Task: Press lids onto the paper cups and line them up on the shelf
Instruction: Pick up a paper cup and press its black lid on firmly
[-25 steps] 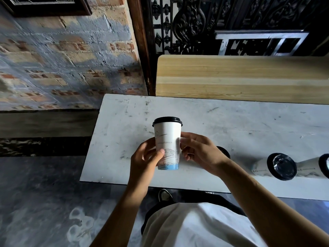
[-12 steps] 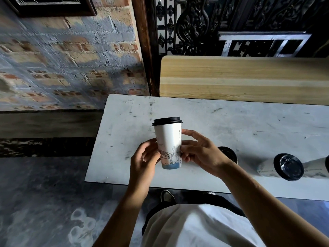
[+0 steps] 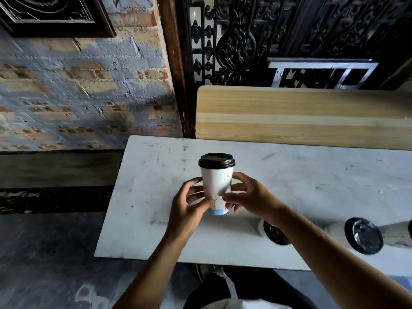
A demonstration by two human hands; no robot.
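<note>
Above the white table [image 3: 312, 186], left hand [image 3: 187, 208] and right hand [image 3: 249, 197] wrap fingers around an upright paper cup [image 3: 217, 190], black lid [image 3: 216, 161] on; contents hidden.

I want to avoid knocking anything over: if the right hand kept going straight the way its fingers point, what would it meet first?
The right hand points leftward, with fingertips already on the held cup. Beyond that is the left hand. Depth is hard to judge.
</note>
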